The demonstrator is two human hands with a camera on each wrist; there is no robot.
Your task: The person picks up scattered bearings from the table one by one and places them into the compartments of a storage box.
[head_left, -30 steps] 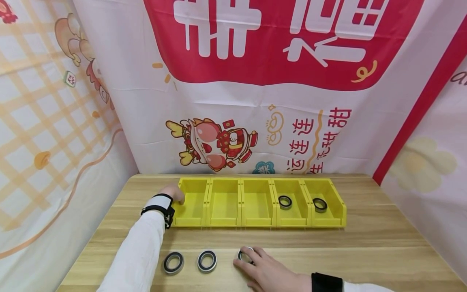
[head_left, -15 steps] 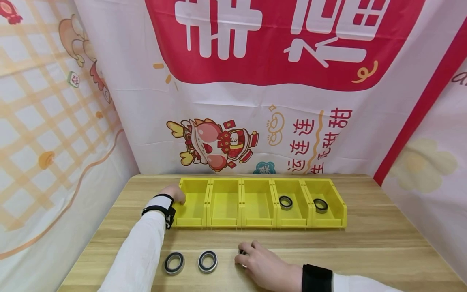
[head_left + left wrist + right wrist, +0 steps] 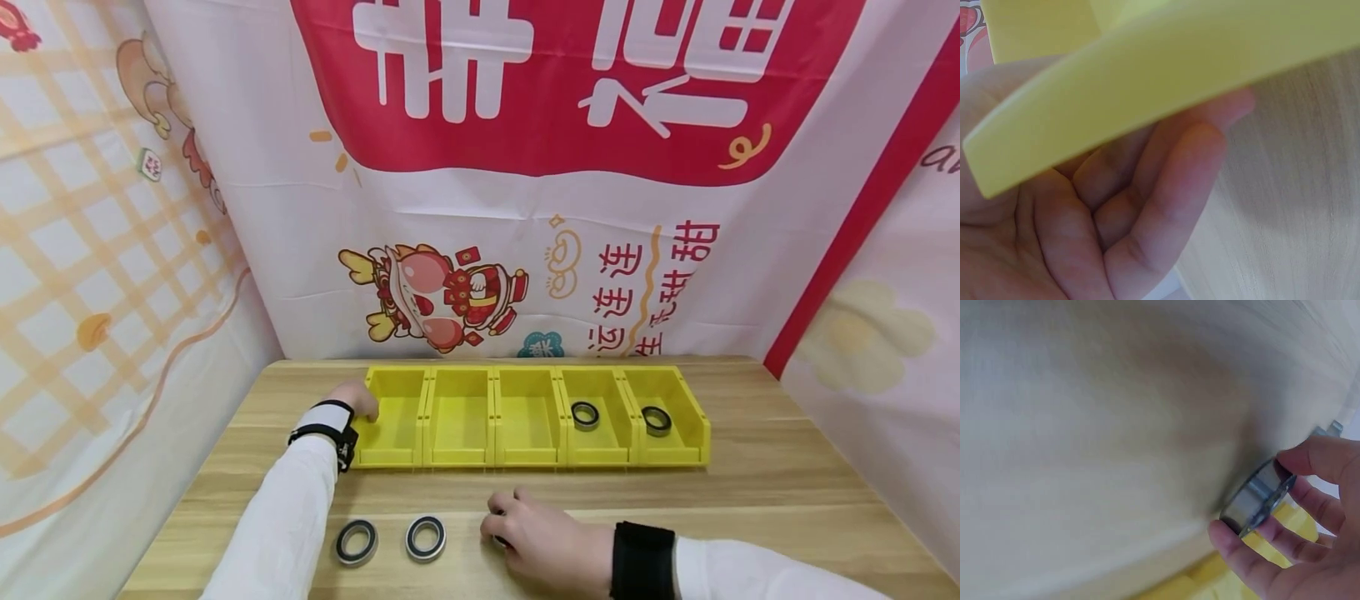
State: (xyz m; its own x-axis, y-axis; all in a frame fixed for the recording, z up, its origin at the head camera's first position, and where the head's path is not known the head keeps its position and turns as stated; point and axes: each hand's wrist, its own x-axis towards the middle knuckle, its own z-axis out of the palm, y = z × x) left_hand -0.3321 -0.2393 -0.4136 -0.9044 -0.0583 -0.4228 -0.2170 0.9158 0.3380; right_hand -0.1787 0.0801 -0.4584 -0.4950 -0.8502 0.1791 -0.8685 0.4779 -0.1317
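Note:
My right hand (image 3: 543,537) pinches a ball bearing (image 3: 1257,497) between thumb and fingers, low over the wooden table; in the head view the hand mostly covers it. At the row's left end, my left hand (image 3: 354,400) grips the side wall of a yellow storage bin (image 3: 393,454). The left wrist view shows that wall (image 3: 1147,87) with curled fingers (image 3: 1172,187) on its outer side. Two more bearings, a left one (image 3: 356,542) and a right one (image 3: 425,538), lie flat on the table between my arms.
Several yellow bins stand joined side by side. One bearing (image 3: 585,415) lies in the second bin from the right, another (image 3: 657,421) in the rightmost. Behind the wooden table (image 3: 780,500) hangs a printed cloth (image 3: 300,250), with cloth at both sides too.
My right hand has gone from resting fingers over the bearing to pinching it, with the fingers drawn together. The left hand has kept its place on the bin wall.

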